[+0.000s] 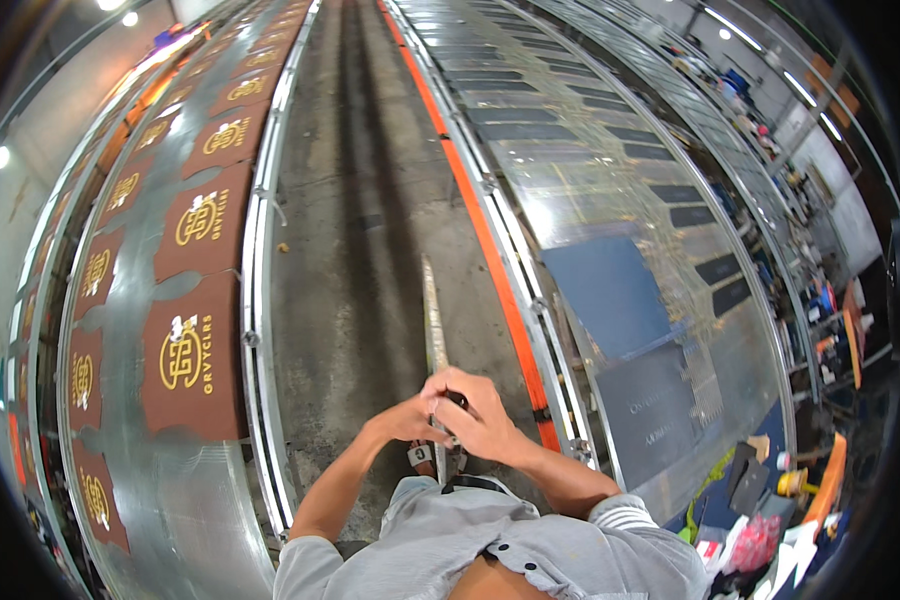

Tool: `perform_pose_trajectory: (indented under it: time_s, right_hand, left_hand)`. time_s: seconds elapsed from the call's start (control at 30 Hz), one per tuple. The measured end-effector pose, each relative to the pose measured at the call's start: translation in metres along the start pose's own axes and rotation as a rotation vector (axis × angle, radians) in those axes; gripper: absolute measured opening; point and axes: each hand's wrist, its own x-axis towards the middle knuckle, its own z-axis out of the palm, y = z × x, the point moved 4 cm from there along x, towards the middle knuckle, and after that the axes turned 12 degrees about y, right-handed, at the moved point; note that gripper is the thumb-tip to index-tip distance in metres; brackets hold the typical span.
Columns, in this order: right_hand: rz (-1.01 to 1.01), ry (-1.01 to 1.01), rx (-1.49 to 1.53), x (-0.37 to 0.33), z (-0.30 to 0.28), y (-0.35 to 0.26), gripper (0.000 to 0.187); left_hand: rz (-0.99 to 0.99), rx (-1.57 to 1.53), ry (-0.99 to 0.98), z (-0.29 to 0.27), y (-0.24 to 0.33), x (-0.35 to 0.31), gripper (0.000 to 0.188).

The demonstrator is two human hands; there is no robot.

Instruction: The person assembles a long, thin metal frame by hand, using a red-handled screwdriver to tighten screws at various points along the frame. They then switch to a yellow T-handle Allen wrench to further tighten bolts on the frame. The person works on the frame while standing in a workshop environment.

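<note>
My two hands meet in front of my waist, over the aisle. A long, narrow, pale strip [433,318] with yellowish stains runs away from them over the floor, seen nearly edge-on; its kind is not clear. My left hand [406,420] is closed at the near part of the strip, fingers partly covered. My right hand [478,412] is curled over the same place, with a small dark bit showing between its fingers. What the dark bit belongs to is hidden. Part of the strip also shows below the hands, near my feet.
Left of the aisle, a long table [195,495] carries rows of brown fabric panels [192,360] with yellow prints. At right, another long table [705,400] with an orange-edged rail [480,230] holds a blue panel [610,295] and dark pieces. Bags and clutter [755,540] lie at lower right.
</note>
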Motion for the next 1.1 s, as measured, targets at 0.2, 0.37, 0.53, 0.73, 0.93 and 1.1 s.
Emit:
perform_pose_trajectory:
  time_s: [0.2, 0.37, 0.53, 0.73, 0.93, 1.1]
  right_hand:
    - [-0.162, 0.045, 0.024, -0.004, 0.010, 0.008, 0.009]
    - [-0.009, -0.344, 0.276, 0.015, -0.007, 0.027, 0.007]
    - [0.079, -0.405, 0.177, 0.027, -0.005, 0.017, 0.011]
    - [0.010, 0.218, 0.071, -0.005, 0.006, 0.017, 0.009]
    - [-0.016, -0.624, 0.684, 0.018, -0.001, 0.026, 0.019]
    - [0.107, -0.342, 0.323, 0.022, -0.003, -0.003, 0.017]
  left_hand:
    - [-0.104, 0.301, 0.124, 0.031, 0.030, -0.011, 0.057]
    - [0.032, 0.385, 0.159, 0.028, -0.001, -0.008, 0.071]
    - [-0.046, 0.375, 0.102, 0.022, 0.000, -0.001, 0.064]
    - [0.139, 0.459, 0.151, 0.022, -0.015, 0.007, 0.042]
    - [-0.019, 0.377, 0.100, 0.023, -0.007, 0.011, 0.039]
    - [0.105, 0.353, 0.206, 0.014, 0.010, 0.008, 0.046]
